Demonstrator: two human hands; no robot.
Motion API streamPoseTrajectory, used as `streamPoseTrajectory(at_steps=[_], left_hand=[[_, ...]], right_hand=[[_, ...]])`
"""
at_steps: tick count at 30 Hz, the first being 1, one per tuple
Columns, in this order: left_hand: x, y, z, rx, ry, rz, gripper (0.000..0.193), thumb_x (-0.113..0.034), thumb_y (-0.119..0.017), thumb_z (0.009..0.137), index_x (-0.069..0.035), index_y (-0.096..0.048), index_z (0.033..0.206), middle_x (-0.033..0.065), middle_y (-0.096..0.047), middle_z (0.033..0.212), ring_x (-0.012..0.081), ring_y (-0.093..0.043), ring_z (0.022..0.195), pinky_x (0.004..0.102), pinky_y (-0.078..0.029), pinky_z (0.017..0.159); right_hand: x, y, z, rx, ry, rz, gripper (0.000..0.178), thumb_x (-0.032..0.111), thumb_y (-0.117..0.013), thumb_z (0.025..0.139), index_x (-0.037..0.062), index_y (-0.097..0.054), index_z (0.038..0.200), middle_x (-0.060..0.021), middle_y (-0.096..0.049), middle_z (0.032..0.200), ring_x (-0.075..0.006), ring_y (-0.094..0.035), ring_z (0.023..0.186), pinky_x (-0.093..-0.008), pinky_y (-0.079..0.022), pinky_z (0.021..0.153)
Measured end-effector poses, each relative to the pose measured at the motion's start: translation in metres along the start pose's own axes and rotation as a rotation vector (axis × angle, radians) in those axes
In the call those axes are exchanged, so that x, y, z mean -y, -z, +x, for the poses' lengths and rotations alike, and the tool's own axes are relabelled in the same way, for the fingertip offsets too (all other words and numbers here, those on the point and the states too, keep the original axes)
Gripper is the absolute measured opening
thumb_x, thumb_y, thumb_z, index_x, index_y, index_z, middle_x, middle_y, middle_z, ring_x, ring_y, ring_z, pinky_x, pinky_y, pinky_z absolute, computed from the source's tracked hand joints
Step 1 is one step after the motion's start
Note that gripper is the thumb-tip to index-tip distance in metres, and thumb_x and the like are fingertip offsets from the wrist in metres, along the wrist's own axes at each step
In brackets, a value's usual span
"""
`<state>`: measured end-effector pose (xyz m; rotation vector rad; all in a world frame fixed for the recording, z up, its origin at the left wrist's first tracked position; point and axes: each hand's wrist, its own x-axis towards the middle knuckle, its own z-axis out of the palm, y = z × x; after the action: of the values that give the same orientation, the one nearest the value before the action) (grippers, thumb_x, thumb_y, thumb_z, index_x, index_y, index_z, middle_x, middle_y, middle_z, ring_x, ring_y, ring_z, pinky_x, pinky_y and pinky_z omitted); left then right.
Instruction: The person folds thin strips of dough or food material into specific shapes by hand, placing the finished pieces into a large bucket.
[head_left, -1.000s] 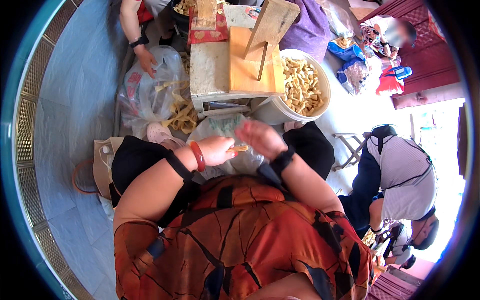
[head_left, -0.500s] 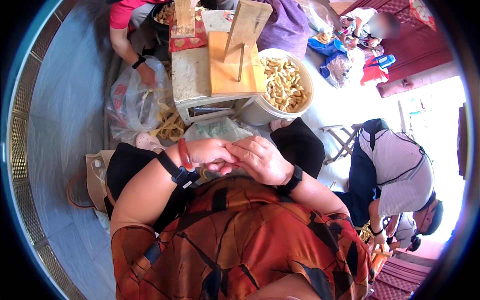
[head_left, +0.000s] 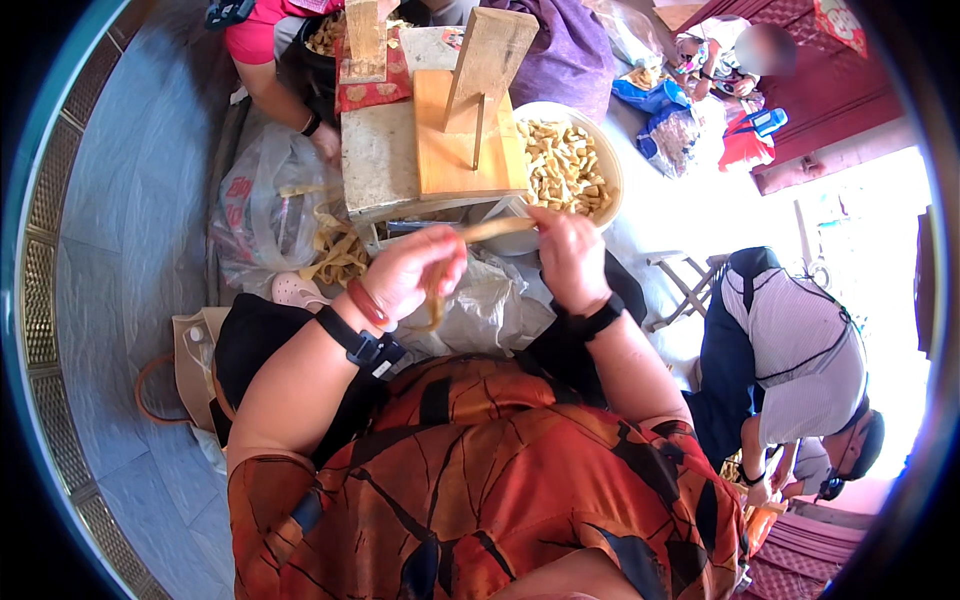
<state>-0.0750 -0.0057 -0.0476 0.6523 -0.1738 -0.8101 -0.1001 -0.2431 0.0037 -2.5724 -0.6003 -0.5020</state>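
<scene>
Our left hand (head_left: 416,268) and right hand (head_left: 574,262) have fingers clamped on a tan strip (head_left: 497,228) stretched between them, its tail dangling beneath the left fingers. We judge it light, soft, tearable, best pinched flat. Beyond the right fingers, a smooth bucket (head_left: 614,172) holds knobbly pieces (head_left: 560,165).

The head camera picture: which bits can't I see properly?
All in the head view:
Pale yellow strip: its right end is hidden by the right hand.
White bucket: anything under the top pieces is covered by them.
Pink-sleeved co-worker: head cut off by the top edge.
</scene>
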Motion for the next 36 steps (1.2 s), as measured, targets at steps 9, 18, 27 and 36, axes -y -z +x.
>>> streamPoseTrajectory(at_steps=[9,18,27,36], left_hand=[[-0.004,-0.027,0.001,-0.054,-0.524,1.176,0.042,0.002,-0.048,0.089,-0.006,-0.052,0.129,0.0091,-0.064,0.106,0.0213,-0.062,0.088,0.033,-0.05,0.082],[0.002,-0.019,0.003,0.114,0.003,0.659,0.026,-0.012,-0.058,0.089,-0.004,-0.047,0.112,0.0144,-0.06,0.089,0.0341,-0.059,0.078,0.0378,-0.048,0.069],[0.019,-0.028,0.007,-0.146,-0.806,1.663,0.026,-0.008,-0.068,0.077,-0.006,-0.057,0.1,0.0081,-0.06,0.084,0.0306,-0.062,0.078,0.0385,-0.05,0.069],[0.022,-0.018,0.009,-0.047,-0.407,0.601,0.016,-0.005,-0.066,0.087,-0.003,-0.062,0.103,0.0065,-0.059,0.106,0.018,-0.059,0.099,0.0278,-0.048,0.084]], right_hand=[[0.042,-0.02,-0.02,0.144,0.056,0.682,0.025,-0.005,-0.061,0.076,0.0041,-0.056,0.099,-0.0106,-0.064,0.08,-0.0291,-0.063,0.068,-0.038,-0.05,0.063],[0.035,-0.026,-0.017,0.015,-0.238,0.476,0.013,0.003,-0.063,0.087,0.002,-0.058,0.1,-0.01,-0.065,0.081,-0.0225,-0.063,0.071,-0.0312,-0.049,0.065],[0.018,-0.024,-0.012,0.313,-0.75,1.352,0.018,0.002,-0.051,0.092,-0.0004,-0.056,0.109,-0.0037,-0.061,0.091,-0.0085,-0.053,0.073,-0.0207,-0.043,0.063],[0.028,-0.021,-0.012,0.112,-0.259,0.387,0.012,-0.001,-0.065,0.081,-0.0001,-0.056,0.09,-0.0109,-0.057,0.082,-0.0245,-0.056,0.068,-0.0317,-0.046,0.063]])
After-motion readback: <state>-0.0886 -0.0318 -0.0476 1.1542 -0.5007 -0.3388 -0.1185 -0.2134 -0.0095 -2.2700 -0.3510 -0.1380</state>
